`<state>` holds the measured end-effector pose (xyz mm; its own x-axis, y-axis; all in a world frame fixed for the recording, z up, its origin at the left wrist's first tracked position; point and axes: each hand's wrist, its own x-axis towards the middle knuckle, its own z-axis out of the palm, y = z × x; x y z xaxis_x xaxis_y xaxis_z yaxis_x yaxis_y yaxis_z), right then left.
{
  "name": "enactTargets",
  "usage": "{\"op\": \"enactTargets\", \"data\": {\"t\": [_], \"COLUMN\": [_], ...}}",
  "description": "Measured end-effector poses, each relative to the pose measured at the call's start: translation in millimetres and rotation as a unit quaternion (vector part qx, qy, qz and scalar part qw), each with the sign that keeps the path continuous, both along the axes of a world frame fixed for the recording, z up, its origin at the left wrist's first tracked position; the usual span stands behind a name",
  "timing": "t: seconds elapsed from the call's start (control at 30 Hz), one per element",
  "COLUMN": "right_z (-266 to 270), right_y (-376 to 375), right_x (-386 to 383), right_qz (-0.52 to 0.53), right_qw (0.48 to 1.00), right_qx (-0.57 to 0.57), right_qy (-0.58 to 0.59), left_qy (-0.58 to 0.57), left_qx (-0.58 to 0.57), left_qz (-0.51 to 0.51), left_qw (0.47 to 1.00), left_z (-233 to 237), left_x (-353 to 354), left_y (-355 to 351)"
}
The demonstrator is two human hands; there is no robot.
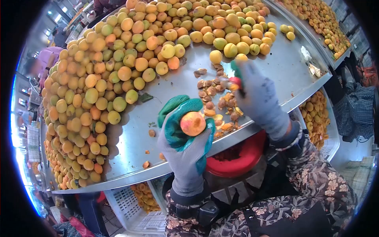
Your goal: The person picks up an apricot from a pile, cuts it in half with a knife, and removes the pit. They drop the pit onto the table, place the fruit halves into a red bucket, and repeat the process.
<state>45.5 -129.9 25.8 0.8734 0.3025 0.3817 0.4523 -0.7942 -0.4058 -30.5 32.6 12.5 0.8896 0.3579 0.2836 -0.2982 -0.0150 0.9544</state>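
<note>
The gloved left hand (185, 146) curls its fingers round an apricot (192, 123), held just above the near edge of the metal surface (272, 67). The right hand (260, 98) is closed on a small red thing (235, 82) (mostly hidden by the glove) over scattered pits (211, 98); a red basin (241, 160) below is half covered

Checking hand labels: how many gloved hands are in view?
2. The left hand holds an apricot; the right hand grips a red item over the pits. Others may be hidden.
</note>
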Motion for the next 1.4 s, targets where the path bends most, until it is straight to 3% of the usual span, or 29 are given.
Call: {"op": "enactTargets", "data": {"t": [0.07,0.13,0.23,0.3,0.33,0.4,0.5,0.83,0.9,1.0,1.23,1.4], "right_z": [0,1,7,5,4,3,3,3,3,3,5,9], "right_y": [-4,-6,-3,-3,-4,-6,-8,-10,-11,-12,-6,-7], "right_x": [2,-5,-17,-17,-16,-17,-16,-19,-18,-18,-19,-19], "right_qz": [-0.015,0.068,0.134,0.150,0.154,0.160,0.169,0.166,0.165,0.151,0.165,0.148], "right_qw": [0.998,0.988,0.983,0.978,0.976,0.973,0.967,0.978,0.978,0.978,0.982,0.977], "right_qx": [0.043,0.137,0.094,0.074,0.053,0.031,0.022,0.032,0.036,-0.003,-0.015,-0.064], "right_qy": [-0.035,0.036,0.088,0.128,0.143,0.161,0.191,0.126,0.118,0.147,0.092,0.141], "left_qy": [0.025,0.051,0.039,0.068,0.068,0.036,0.011,-0.003,-0.036,-0.042,-0.063,-0.065], "left_qx": [-0.052,-0.104,-0.125,-0.303,-0.304,-0.174,-0.127,-0.001,0.067,0.101,0.199,0.370], "left_qz": [-0.030,-0.061,-0.093,-0.148,-0.145,-0.055,-0.029,0.046,0.059,0.073,0.105,0.122], "left_qw": [0.998,0.991,0.987,0.939,0.939,0.983,0.991,0.999,0.995,0.991,0.972,0.919], "left_z": [8,13,17,19,16,6,-1,-5,-4,-4,0,9], "left_x": [-3,-6,-6,-5,-4,-1,2,3,4,5,6,3], "left_y": [2,3,4,4,4,3,8,7,8,8,15,19]}}
